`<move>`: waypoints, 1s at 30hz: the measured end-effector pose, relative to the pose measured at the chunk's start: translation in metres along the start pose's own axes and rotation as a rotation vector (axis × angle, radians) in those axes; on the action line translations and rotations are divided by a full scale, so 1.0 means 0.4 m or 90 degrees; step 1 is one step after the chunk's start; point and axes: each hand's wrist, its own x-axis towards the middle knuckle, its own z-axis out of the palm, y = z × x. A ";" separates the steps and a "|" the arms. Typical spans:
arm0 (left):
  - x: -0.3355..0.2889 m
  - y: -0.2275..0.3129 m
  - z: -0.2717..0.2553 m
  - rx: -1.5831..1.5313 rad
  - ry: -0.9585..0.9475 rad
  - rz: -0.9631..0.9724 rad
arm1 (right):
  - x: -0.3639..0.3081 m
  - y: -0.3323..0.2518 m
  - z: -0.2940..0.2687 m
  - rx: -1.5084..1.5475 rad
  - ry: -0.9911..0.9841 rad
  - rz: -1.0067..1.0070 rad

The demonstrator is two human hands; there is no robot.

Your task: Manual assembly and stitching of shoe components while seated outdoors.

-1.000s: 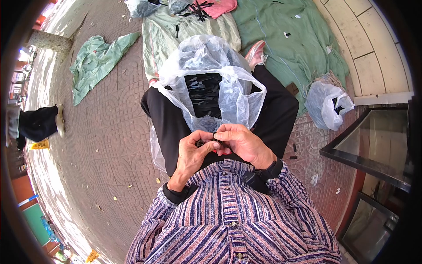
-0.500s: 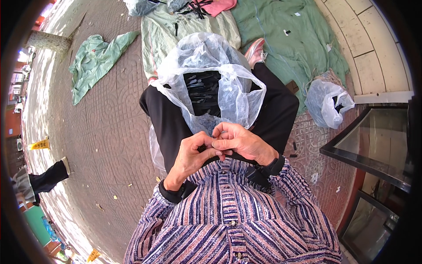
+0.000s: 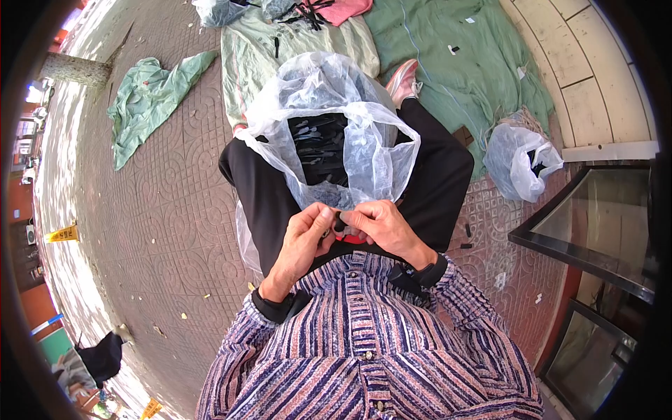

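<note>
In front of my lap, my left hand (image 3: 305,240) and my right hand (image 3: 383,227) work close together, fingertips pinched. Between them shows a small black piece (image 3: 339,224), too small to name and partly hidden by the fingers. Both hands grip it. Just beyond them, a large translucent plastic bag (image 3: 371,161) stands between my legs with its mouth spread wide. Many thin black pieces (image 3: 318,147) lie inside the bag, some with pale shiny parts. Something red (image 3: 352,239) peeks out beneath my hands.
A smaller plastic bag (image 3: 511,161) stands at the right beside a glass-paned frame (image 3: 588,217). Green sheeting (image 3: 462,77) covers the ground ahead, and a crumpled green cloth (image 3: 150,98) lies at the left. A passer-by (image 3: 91,360) is at the lower left.
My hands have drawn slightly apart, and the small black piece between them has come into view. The passer-by at the left has moved toward the lower edge.
</note>
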 end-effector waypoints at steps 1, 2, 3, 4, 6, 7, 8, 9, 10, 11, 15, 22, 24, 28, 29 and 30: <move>-0.001 0.003 0.012 0.028 0.012 -0.002 | -0.002 0.004 -0.004 -0.099 0.035 -0.039; -0.002 0.006 0.019 0.057 0.025 -0.004 | -0.005 0.009 -0.007 -0.198 0.069 -0.080; 0.003 0.004 0.017 0.016 0.017 -0.029 | -0.009 0.017 -0.008 -0.197 0.072 -0.081; 0.004 0.005 0.014 0.018 0.014 -0.029 | -0.014 0.028 -0.010 -0.148 0.050 -0.084; 0.012 0.009 0.015 0.204 0.026 0.000 | -0.033 0.020 -0.021 -0.103 0.036 -0.083; 0.006 0.018 0.021 0.284 0.018 0.019 | -0.048 0.004 -0.027 -0.143 0.022 -0.071; 0.005 0.020 0.029 0.283 0.011 0.020 | -0.064 -0.006 -0.037 -0.184 0.010 -0.060; 0.005 0.020 0.036 0.205 0.017 -0.005 | -0.077 0.007 -0.050 -0.225 0.101 -0.079; 0.006 0.019 0.040 0.128 0.025 -0.030 | -0.083 0.036 -0.074 -0.227 0.235 -0.162; 0.013 -0.004 0.013 0.095 0.034 -0.031 | -0.090 0.035 -0.103 -0.177 0.354 -0.163; 0.024 -0.023 -0.027 -0.089 -0.020 -0.114 | -0.061 0.150 -0.291 -0.176 0.554 -0.098; -0.009 -0.014 -0.056 -0.191 -0.122 -0.165 | 0.109 -0.019 -0.153 -0.439 0.474 -0.315; -0.016 -0.005 -0.050 -0.226 -0.167 -0.169 | 0.228 -0.001 -0.118 -0.457 0.321 -0.416; -0.040 -0.019 -0.072 -0.278 -0.161 -0.125 | 0.413 0.003 -0.091 -0.836 0.312 -0.466; -0.045 -0.017 -0.086 -0.317 -0.177 -0.128 | 0.444 0.013 -0.101 -0.948 0.358 -0.472; -0.051 -0.016 -0.095 -0.323 -0.174 -0.121 | 0.458 0.018 -0.108 -0.973 0.368 -0.504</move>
